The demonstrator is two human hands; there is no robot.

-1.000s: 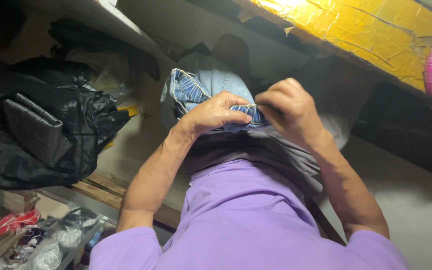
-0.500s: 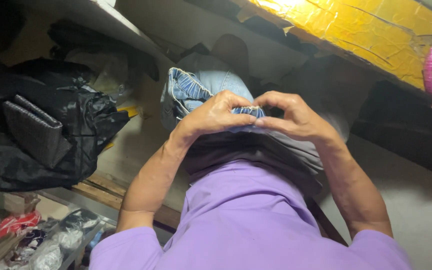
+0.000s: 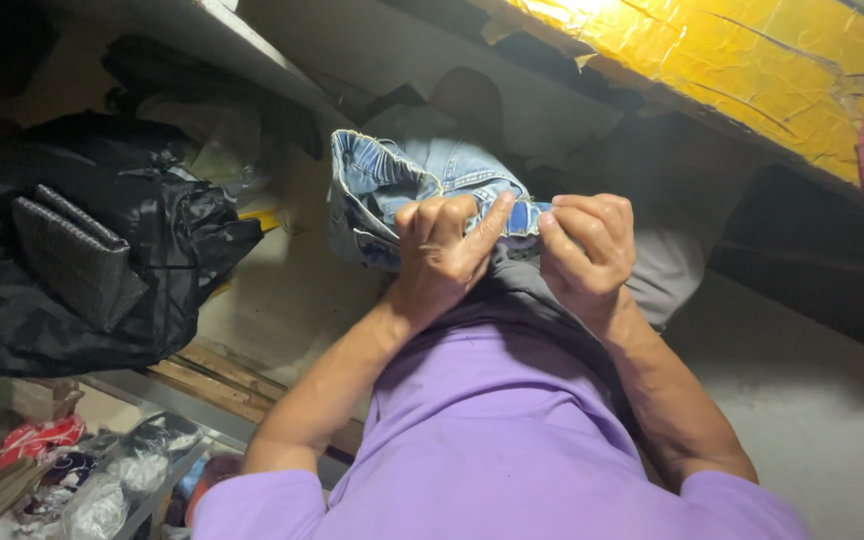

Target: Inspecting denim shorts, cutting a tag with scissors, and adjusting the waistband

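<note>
Denim garment (image 3: 422,180) bunched above my lap, extending up-left of both hands; left hand (image 3: 442,250) and right hand (image 3: 587,245) pinch its lower edge, thumbs nearly touching; probably jeans; black bag (image 3: 92,250) lies well left.

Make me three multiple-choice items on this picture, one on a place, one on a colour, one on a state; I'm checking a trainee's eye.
1. Where is the black bag?
A. Beside the person's left arm
B. On the yellow panel
C. Under the jeans

2. What colour is the shirt?
A. Green
B. Purple
C. White

3. How are the jeans held?
A. By one hand only
B. By no hand
C. By both hands

Answers: A, it lies at the frame's left; B, the shirt is plainly purple; C, left hand and right hand both pinch the denim edge.
</note>
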